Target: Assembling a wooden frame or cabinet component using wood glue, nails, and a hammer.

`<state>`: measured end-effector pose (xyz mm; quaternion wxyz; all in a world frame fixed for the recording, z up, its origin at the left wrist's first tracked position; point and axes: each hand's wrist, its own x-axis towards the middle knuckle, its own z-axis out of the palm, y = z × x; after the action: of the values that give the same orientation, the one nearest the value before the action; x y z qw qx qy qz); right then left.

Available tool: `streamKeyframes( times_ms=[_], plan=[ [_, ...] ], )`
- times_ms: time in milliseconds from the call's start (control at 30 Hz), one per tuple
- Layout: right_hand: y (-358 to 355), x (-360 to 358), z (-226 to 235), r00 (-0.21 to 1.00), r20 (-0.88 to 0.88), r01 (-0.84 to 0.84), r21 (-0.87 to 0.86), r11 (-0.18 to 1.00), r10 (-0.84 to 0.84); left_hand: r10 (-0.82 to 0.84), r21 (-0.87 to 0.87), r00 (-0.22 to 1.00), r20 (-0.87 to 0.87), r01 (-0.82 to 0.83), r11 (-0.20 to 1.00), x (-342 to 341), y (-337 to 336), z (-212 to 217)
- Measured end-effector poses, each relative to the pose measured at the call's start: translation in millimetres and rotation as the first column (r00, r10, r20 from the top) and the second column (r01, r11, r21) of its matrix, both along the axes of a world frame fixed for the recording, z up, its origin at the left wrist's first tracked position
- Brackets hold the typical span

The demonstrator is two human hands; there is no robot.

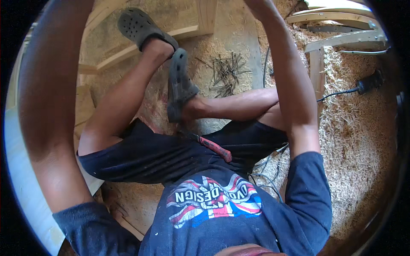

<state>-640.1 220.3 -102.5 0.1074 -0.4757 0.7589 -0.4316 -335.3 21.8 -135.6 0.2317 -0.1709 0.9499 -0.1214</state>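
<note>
Wearing a dark T-shirt [250,234] with a printed front, nearest the camera. Holding the left arm [51,94] and the right arm [297,77] forward past the upper edge, so hiding the left hand and the right hand; not being able to tell whether open, closed or gripping anything. Sitting low in dark shorts [128,160], probably for working close to the floor. Resting a red-handled tool [216,150] across the lap, dark end pointing toward the right clog [181,83]; apparently using the lap as a shelf, for easy reach and for not losing it among the wood shavings [354,149]. Folding the right leg [241,103] inward and angling the left leg [124,94] outward, likely for a steady seat. Having a loose heap of nails [230,70] just beyond the right shin, perhaps for picking from singly. Having, farther off, the left clog [143,27] beside a wooden beam [117,58], a black cord [337,94] running over the shavings to a black cylindrical device [370,81], and curved wooden pieces [333,18] lying together, seemingly set aside.
</note>
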Motion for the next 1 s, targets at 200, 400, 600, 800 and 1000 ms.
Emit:
streamKeyframes(
  times_ms=[200, 400, 600, 800, 1000],
  plan=[
    [84, 64, -46, 0.989, -0.089, -0.028, 0.678, 0.735, 0.120, 0.036, -0.111, 0.994, -0.107, -0.048, 0.993, -6, -5, -61],
    [109, 110, -115, 0.993, -0.120, 0.085, 0.797, 0.598, 0.018, 0.026, -0.034, 0.974, -0.225, -0.035, 0.999, 15, -9, -40],
    [103, 115, -110, 1.000, -0.017, 0.030, 0.752, 0.658, -0.027, -0.082, -0.067, 0.956, -0.283, 0.066, 0.996, 31, -21, -48],
    [110, 108, -104, 0.977, -0.192, 0.209, 0.748, 0.630, -0.095, -0.064, -0.069, 0.945, -0.320, 0.045, 0.997, 31, -23, -58],
    [110, 120, -93, 0.944, -0.178, -0.124, 0.587, 0.800, 0.277, 0.048, -0.057, 0.971, -0.236, -0.063, 0.996, 23, -9, -45]
  ],
)
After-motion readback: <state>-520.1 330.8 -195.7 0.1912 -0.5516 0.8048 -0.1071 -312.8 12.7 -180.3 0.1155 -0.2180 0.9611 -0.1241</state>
